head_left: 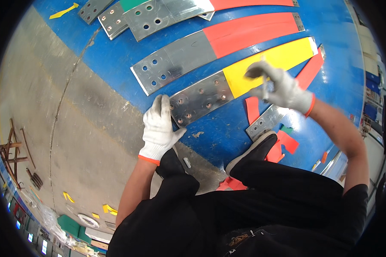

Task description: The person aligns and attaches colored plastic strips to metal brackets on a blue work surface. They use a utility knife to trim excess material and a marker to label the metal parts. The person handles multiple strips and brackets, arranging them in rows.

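**Head view: yellow sleeve on the bar, trimming under way**

Head camera looked down on a crouching person. The left hand (158, 128), gloved and spread flat, pressed on the drilled bare end of the metal bar (199, 100), which lay on the blue floor mat (111, 55). Its yellow sleeve (270, 62) looked already fitted. The right hand (281, 88), wrist bent, gripped a slim tool (265, 90) at the sleeve; red offcuts (283, 143) lay nearby, and other bars looked finished.
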`<action>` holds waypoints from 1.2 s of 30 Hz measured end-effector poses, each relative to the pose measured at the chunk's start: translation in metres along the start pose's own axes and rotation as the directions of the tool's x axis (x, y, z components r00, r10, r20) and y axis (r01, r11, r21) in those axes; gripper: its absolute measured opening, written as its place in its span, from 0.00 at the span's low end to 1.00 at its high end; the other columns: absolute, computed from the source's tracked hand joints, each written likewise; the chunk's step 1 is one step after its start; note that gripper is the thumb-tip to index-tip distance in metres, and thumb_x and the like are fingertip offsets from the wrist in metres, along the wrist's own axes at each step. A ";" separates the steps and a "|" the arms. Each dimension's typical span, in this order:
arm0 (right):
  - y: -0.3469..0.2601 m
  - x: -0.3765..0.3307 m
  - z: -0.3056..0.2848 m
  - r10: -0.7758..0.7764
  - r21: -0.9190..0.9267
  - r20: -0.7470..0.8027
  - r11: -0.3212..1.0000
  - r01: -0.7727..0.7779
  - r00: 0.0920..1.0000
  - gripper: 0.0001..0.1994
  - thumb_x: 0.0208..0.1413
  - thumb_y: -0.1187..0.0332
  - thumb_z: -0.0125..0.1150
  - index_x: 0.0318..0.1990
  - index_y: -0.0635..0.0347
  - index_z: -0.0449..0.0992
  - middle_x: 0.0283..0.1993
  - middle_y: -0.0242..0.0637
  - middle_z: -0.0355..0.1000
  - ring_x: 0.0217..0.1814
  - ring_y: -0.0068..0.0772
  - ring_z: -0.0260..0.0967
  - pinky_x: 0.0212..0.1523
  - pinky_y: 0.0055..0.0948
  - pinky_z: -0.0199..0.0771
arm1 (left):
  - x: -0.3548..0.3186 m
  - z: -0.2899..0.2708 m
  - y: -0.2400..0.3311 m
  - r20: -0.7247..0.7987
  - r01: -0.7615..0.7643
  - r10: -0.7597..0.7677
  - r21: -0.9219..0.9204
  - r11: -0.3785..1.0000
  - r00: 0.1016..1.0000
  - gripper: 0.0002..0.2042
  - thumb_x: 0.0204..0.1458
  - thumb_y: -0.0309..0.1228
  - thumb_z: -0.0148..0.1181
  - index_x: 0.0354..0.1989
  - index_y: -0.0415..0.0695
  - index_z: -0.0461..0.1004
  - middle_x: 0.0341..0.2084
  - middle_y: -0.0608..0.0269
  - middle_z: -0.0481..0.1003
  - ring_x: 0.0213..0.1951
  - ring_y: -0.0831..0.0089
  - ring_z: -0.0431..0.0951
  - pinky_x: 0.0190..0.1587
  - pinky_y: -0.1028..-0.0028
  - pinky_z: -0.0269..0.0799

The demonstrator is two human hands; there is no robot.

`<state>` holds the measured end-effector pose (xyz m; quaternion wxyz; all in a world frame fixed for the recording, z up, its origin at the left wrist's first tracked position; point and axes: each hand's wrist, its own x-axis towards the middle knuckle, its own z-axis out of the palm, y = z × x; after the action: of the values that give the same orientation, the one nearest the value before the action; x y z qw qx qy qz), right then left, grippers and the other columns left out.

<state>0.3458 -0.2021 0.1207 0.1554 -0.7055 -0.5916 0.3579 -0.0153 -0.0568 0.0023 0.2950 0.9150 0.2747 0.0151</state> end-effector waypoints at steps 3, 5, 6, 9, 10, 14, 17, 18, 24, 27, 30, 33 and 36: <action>-0.082 0.009 0.044 0.070 0.547 -0.044 0.836 -0.035 0.997 0.19 0.74 0.66 0.55 0.67 0.63 0.69 0.54 0.52 0.81 0.57 0.41 0.82 0.58 0.37 0.80 | 0.002 0.002 -0.002 0.008 -0.015 0.015 -0.029 0.999 1.000 0.65 0.31 0.40 0.88 0.78 0.36 0.49 0.67 0.36 0.65 0.64 0.42 0.70 0.67 0.50 0.64; -0.116 0.017 0.083 0.169 0.699 -0.142 0.714 -0.022 0.975 0.17 0.73 0.70 0.51 0.65 0.67 0.72 0.50 0.48 0.81 0.49 0.38 0.81 0.52 0.34 0.80 | 0.002 0.000 -0.001 0.019 -0.005 0.006 -0.048 0.999 1.000 0.67 0.30 0.42 0.88 0.79 0.35 0.48 0.67 0.37 0.65 0.65 0.43 0.68 0.69 0.49 0.61; -0.113 0.018 0.105 0.187 0.641 -0.198 0.768 -0.017 0.962 0.14 0.70 0.72 0.55 0.59 0.67 0.76 0.44 0.47 0.80 0.41 0.38 0.79 0.45 0.34 0.79 | 0.004 -0.002 -0.001 0.010 -0.010 0.011 -0.064 0.998 1.000 0.67 0.30 0.42 0.88 0.79 0.35 0.48 0.67 0.38 0.66 0.65 0.43 0.69 0.69 0.49 0.61; -0.122 0.031 0.160 0.152 0.434 -0.441 0.899 0.062 0.885 0.09 0.62 0.77 0.63 0.48 0.62 0.78 0.38 0.44 0.79 0.36 0.46 0.79 0.39 0.36 0.78 | 0.002 -0.002 -0.003 -0.033 -0.046 0.044 -0.060 0.997 0.999 0.64 0.31 0.43 0.87 0.77 0.34 0.51 0.65 0.44 0.68 0.61 0.48 0.72 0.64 0.50 0.66; -0.130 0.032 0.168 0.180 0.364 -0.415 0.931 -0.019 0.892 0.09 0.59 0.78 0.65 0.46 0.60 0.77 0.37 0.42 0.78 0.36 0.49 0.79 0.39 0.37 0.78 | 0.002 0.001 -0.004 -0.048 -0.044 0.042 -0.049 0.998 0.998 0.64 0.32 0.43 0.87 0.77 0.35 0.51 0.65 0.44 0.68 0.61 0.48 0.72 0.64 0.49 0.66; -0.128 0.041 0.184 -0.094 -0.007 -0.517 0.994 0.106 0.851 0.14 0.53 0.80 0.73 0.46 0.58 0.78 0.40 0.38 0.79 0.38 0.43 0.79 0.39 0.38 0.77 | 0.000 0.005 -0.009 -0.084 -0.031 0.028 -0.041 0.999 0.996 0.63 0.32 0.44 0.86 0.77 0.36 0.51 0.64 0.46 0.69 0.60 0.48 0.73 0.62 0.49 0.67; -0.131 0.044 0.184 -0.102 -0.043 -0.492 0.995 0.092 0.865 0.16 0.53 0.76 0.75 0.48 0.57 0.78 0.40 0.37 0.79 0.39 0.42 0.79 0.39 0.38 0.78 | -0.001 0.005 -0.014 -0.103 -0.047 0.042 -0.040 0.998 0.994 0.62 0.32 0.43 0.86 0.77 0.36 0.52 0.65 0.46 0.69 0.60 0.48 0.73 0.63 0.49 0.67; -0.133 0.045 0.183 -0.115 -0.056 -0.490 0.993 0.101 0.864 0.16 0.53 0.75 0.75 0.49 0.56 0.78 0.41 0.37 0.79 0.39 0.42 0.79 0.39 0.38 0.78 | -0.002 0.001 -0.011 -0.077 -0.027 0.023 -0.052 0.998 0.997 0.62 0.33 0.43 0.85 0.77 0.36 0.52 0.65 0.46 0.69 0.60 0.48 0.73 0.64 0.49 0.66; -0.128 0.044 0.186 -0.087 -0.103 -0.413 0.994 0.048 0.907 0.14 0.57 0.67 0.71 0.49 0.56 0.79 0.40 0.38 0.78 0.41 0.43 0.79 0.45 0.40 0.78 | 0.001 -0.001 -0.010 -0.066 -0.034 0.029 -0.067 0.997 0.997 0.60 0.34 0.43 0.85 0.76 0.35 0.53 0.64 0.45 0.70 0.59 0.47 0.74 0.62 0.48 0.68; -0.131 0.049 0.186 -0.068 -0.085 -0.431 0.996 0.034 0.900 0.14 0.56 0.72 0.73 0.49 0.56 0.80 0.42 0.38 0.80 0.41 0.43 0.80 0.44 0.39 0.79 | 0.001 0.000 -0.011 -0.085 -0.031 0.026 -0.060 0.998 0.996 0.61 0.33 0.43 0.85 0.76 0.35 0.53 0.64 0.44 0.70 0.59 0.47 0.74 0.62 0.49 0.68; -0.130 0.055 0.183 0.004 0.082 -0.467 0.996 0.039 0.884 0.14 0.57 0.74 0.72 0.50 0.58 0.80 0.44 0.42 0.81 0.41 0.48 0.81 0.43 0.40 0.81 | 0.001 0.003 -0.011 -0.099 -0.042 0.037 -0.054 0.998 0.994 0.62 0.32 0.43 0.86 0.76 0.35 0.53 0.64 0.45 0.70 0.59 0.48 0.74 0.63 0.50 0.68; -0.123 0.070 0.178 0.147 0.347 -0.402 0.938 0.002 0.904 0.12 0.61 0.72 0.70 0.51 0.61 0.80 0.43 0.47 0.82 0.41 0.54 0.82 0.39 0.40 0.82 | 0.003 0.003 -0.010 -0.065 -0.035 0.031 -0.064 0.997 0.997 0.62 0.32 0.43 0.86 0.77 0.36 0.53 0.64 0.46 0.69 0.59 0.49 0.73 0.63 0.50 0.67; -0.140 0.089 0.159 0.273 0.250 -0.234 0.944 -0.214 0.933 0.10 0.65 0.64 0.65 0.40 0.62 0.80 0.40 0.48 0.82 0.38 0.52 0.81 0.40 0.46 0.81 | 0.002 0.004 -0.013 -0.048 -0.017 0.014 -0.059 0.998 0.999 0.61 0.32 0.43 0.85 0.76 0.36 0.53 0.64 0.46 0.69 0.59 0.49 0.74 0.63 0.51 0.68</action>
<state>0.1393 -0.1147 0.0716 0.2647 -0.7936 -0.4293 0.3404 -0.0189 -0.0490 -0.0081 0.3155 0.9073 0.2740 0.0471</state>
